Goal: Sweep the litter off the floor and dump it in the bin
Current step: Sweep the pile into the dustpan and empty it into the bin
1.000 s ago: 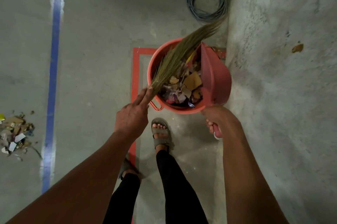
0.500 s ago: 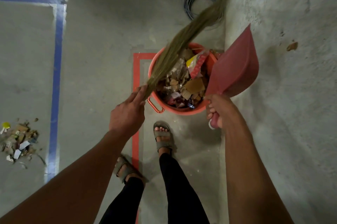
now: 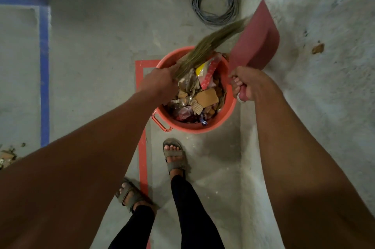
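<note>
An orange-red bin (image 3: pixel 219 123) stands on the floor in front of my feet, full of cardboard scraps and wrappers (image 3: pixel 203 94). My left hand (image 3: pixel 160 83) grips the base of a straw broom (image 3: pixel 211 44) above the bin's left rim; its bristles fan up and right. My right hand (image 3: pixel 246 84) holds the handle of a red dustpan (image 3: pixel 255 44), which is raised beyond the bin's right rim with its blade pointing away. The broom tips touch the dustpan. A small pile of litter (image 3: pixel 8 156) lies on the floor at the far left edge.
Red tape (image 3: pixel 142 147) marks a rectangle around the bin. Blue tape (image 3: pixel 44 70) outlines an area at the left. A coil of grey cable (image 3: pixel 215 3) lies behind the bin. A rough white wall (image 3: pixel 324 66) rises on the right. My sandalled feet (image 3: pixel 174 157) stand just before the bin.
The dustpan has lifted out of the bin and swung up to the right. My left hand moved over the bin's rim, carrying the broom toward the dustpan.
</note>
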Demonstrator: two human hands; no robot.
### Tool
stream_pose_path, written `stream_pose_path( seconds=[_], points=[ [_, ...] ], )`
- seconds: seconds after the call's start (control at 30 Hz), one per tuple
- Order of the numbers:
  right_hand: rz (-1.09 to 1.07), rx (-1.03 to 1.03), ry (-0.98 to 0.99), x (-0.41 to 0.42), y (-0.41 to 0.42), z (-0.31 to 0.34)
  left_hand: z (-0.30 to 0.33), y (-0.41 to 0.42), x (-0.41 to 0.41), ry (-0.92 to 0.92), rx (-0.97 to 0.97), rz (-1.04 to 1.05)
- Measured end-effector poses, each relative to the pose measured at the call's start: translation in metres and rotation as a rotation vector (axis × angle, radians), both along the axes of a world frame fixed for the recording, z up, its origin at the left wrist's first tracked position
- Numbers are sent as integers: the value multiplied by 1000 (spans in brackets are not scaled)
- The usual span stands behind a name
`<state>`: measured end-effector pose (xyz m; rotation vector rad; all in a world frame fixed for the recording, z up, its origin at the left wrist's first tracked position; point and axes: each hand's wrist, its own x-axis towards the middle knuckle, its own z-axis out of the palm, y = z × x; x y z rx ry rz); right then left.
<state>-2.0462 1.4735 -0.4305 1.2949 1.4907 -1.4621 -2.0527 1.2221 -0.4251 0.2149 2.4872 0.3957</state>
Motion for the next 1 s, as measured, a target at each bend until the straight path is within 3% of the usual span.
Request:
stream_pose_path(
  seconds=[0.2,0.37,0.6,1.0],
  points=[
    [174,-94,-79,-24,11,8,4,24,-29,-133,110,-12],
    [219,-101,-82,-6,7,25,12,4,-26,-299,248,237],
    [122,-122,-43,46,-24,51,23,-54,1,-490,400,426],
    [4,-127,-92,159,-88,50,35,-143,84,-665,436,448]
  ],
)
